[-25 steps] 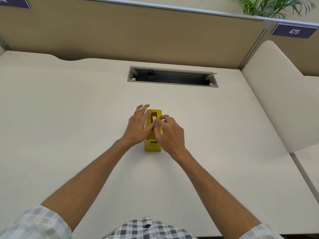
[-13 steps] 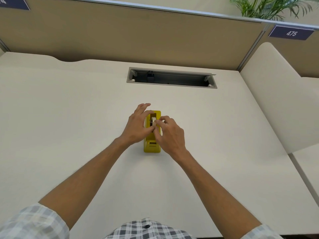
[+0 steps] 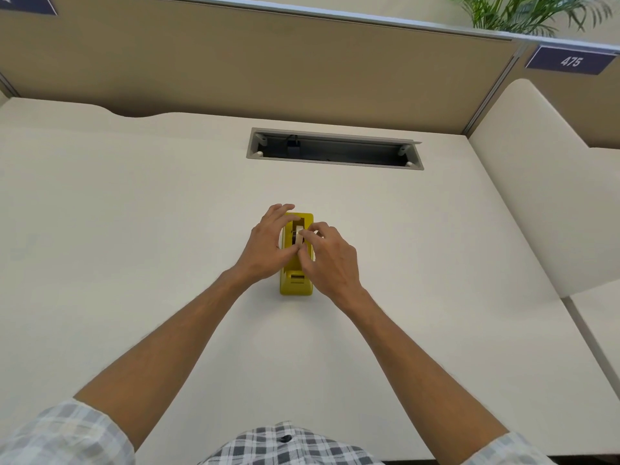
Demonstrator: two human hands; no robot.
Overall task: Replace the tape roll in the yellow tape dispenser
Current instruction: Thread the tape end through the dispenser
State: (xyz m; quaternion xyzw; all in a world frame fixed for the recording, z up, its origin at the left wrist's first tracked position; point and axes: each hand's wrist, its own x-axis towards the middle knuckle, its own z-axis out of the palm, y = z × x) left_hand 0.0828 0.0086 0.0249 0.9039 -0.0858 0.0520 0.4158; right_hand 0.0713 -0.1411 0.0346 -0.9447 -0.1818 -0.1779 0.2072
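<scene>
The yellow tape dispenser stands in the middle of the white desk, its cutter end toward me. A pale tape roll sits on edge in its top slot. My left hand rests against the dispenser's left side, fingers spread over its far end and thumb near the roll. My right hand is on the right side, with thumb and forefinger pinching the top of the roll. The lower part of the roll is hidden inside the dispenser.
An open cable tray slot is cut into the desk behind the dispenser. A tan partition wall closes the back. A cream side panel rises at the right, with a plant above it.
Both hands stay at the dispenser; the right fingertips have shifted slightly on the roll. The view has drifted a little.
</scene>
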